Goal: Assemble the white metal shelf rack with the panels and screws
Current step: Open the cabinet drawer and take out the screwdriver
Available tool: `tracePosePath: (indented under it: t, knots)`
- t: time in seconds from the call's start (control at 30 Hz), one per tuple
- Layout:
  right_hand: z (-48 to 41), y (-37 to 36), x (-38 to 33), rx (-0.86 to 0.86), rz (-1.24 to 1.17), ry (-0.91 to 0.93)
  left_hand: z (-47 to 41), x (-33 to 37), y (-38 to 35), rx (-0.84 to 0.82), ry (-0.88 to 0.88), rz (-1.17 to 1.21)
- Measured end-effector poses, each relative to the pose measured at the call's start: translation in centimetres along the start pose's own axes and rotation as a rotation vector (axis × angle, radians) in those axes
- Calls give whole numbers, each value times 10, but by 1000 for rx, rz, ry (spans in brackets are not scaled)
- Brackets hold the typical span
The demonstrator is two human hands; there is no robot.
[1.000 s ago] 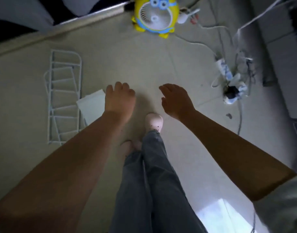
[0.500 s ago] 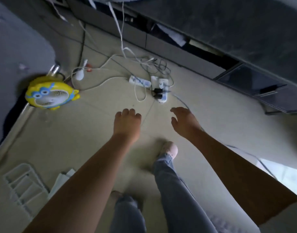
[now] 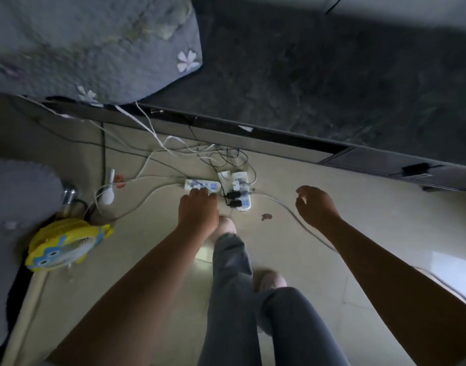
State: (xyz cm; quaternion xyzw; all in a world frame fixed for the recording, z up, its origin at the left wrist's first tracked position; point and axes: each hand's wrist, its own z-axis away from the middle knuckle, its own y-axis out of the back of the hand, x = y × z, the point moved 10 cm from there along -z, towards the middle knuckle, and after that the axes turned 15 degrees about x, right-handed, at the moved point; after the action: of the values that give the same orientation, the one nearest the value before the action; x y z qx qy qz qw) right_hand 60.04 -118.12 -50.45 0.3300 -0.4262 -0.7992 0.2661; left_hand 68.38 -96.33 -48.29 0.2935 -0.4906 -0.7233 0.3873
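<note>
No white rack panel or screw shows in the head view at this moment. My left hand (image 3: 199, 210) hangs in mid-air in front of me with relaxed fingers, holding nothing, above the near end of a white power strip (image 3: 201, 185). My right hand (image 3: 315, 206) is out to the right, fingers loosely curled and empty. Both hands are well above the floor. My legs in grey trousers (image 3: 232, 273) and light slippers stand below them.
A second power strip (image 3: 242, 192) with black plugs and tangled white and black cables (image 3: 173, 146) lies on the beige tile floor. A yellow and blue fan (image 3: 65, 245) stands at the left. A grey flowered cover (image 3: 94, 43) and a dark low cabinet (image 3: 332, 83) lie ahead.
The view has swung away from the white wire rack panel on the floor, which has left the frame. I have stepped toward the power strips. Both hands stay empty.
</note>
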Motion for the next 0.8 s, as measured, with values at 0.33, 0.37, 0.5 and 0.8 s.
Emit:
tracePosePath:
  t: [0.33,0.37,0.5,0.8]
  knots:
    - [-131,-129,-19,32,153,113,-159,38,-94,103,-117,7]
    - [-145,-143,-19,53,166,128,-172,44,-113,114,-115,27]
    - [-197,-178,-19,174,204,185,-216,51,-160,261,-78,43]
    - [-236,-170,-15,599,267,279,-268,53,-177,550,-167,-14]
